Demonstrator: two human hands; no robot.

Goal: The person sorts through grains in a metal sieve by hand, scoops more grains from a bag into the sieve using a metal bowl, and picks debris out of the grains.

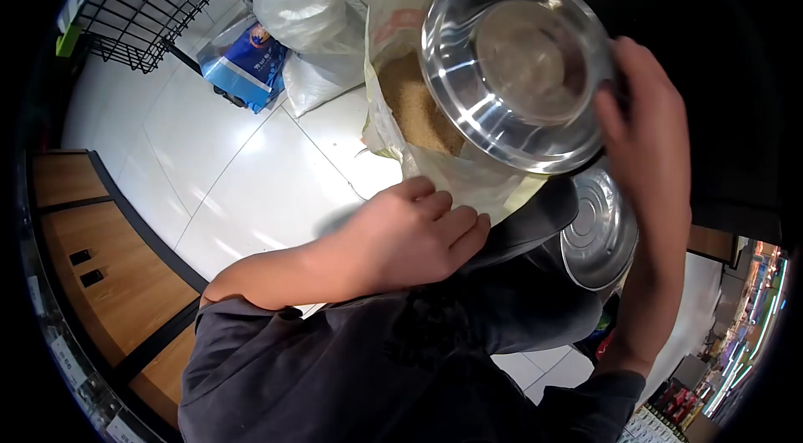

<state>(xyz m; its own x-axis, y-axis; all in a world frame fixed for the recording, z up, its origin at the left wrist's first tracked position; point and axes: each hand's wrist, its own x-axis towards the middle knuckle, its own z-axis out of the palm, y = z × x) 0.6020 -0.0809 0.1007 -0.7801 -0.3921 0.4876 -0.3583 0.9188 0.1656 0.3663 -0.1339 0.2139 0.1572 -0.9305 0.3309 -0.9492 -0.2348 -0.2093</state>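
Observation:
My right hand (648, 121) grips the right rim of a shiny metal bowl (452, 79), which is tilted above an open bag. Whether the bowl carries anything is hard to make out. The pale plastic bag (502, 192) stands on the floor with its mouth open, and brown grainy stuff (414, 108) shows inside. The bowl hides the bag's right part. With curled fingers, my left hand (418, 230) pinches the bag's near edge. Beside my leg, below the bowl, is a round metal lid or tin top (598, 230) with ring ridges.
Behind the bag stand stuffed white plastic bags (305, 4) and a blue printed packet (251, 62). A black wire basket (159, 0) is at the upper left. Wooden cabinet panels (100, 250) line the left side of the tiled floor (242, 167). Lit shelves (753, 317) show far right.

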